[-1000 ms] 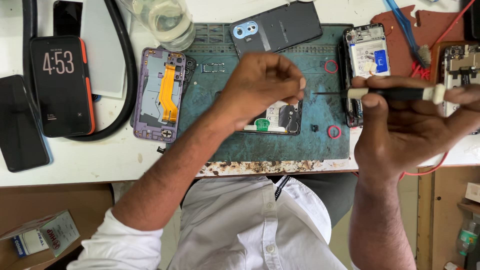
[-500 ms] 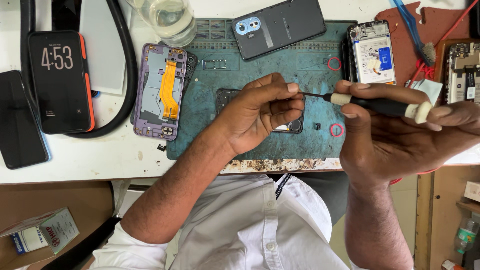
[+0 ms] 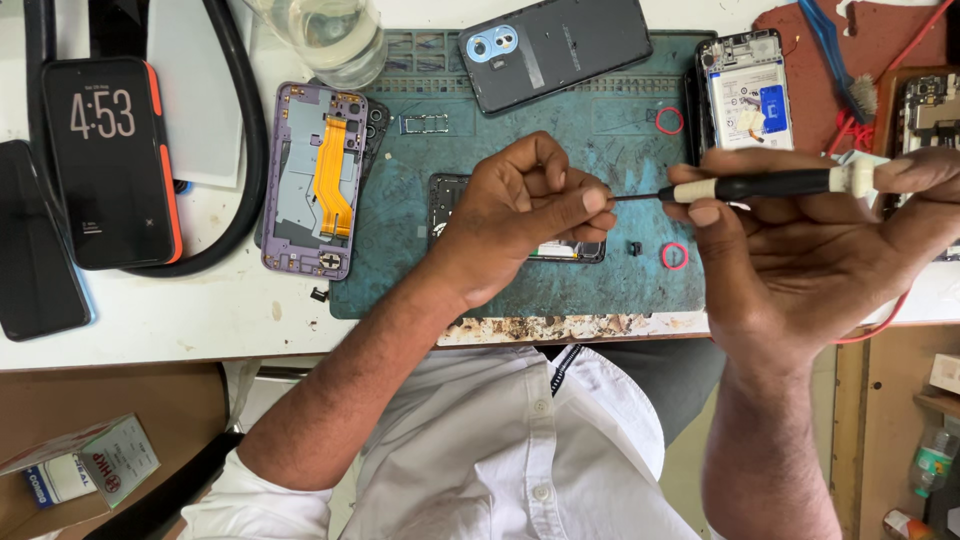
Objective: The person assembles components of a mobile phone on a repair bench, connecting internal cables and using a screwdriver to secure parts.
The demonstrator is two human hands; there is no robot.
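A phone repair workshop is shown. A white bench point(image 3: 200, 320) is covered by a worn teal repair mat point(image 3: 520, 285), around which opened phones are laid: a purple phone frame point(image 3: 315, 180) at left, a grey back cover point(image 3: 570, 50) at far centre, a stripped handset point(image 3: 745, 95) at far right.

Dark phone on the green mat point(image 3: 590, 251) mostly hidden under the left hand point(image 3: 520, 215), screwdriver point(image 3: 770, 184) tip lost behind a fingertip, glass jar point(image 3: 335, 35) cut by the top edge, circuit board point(image 3: 930, 115) cropped at right (detail too small to tell).
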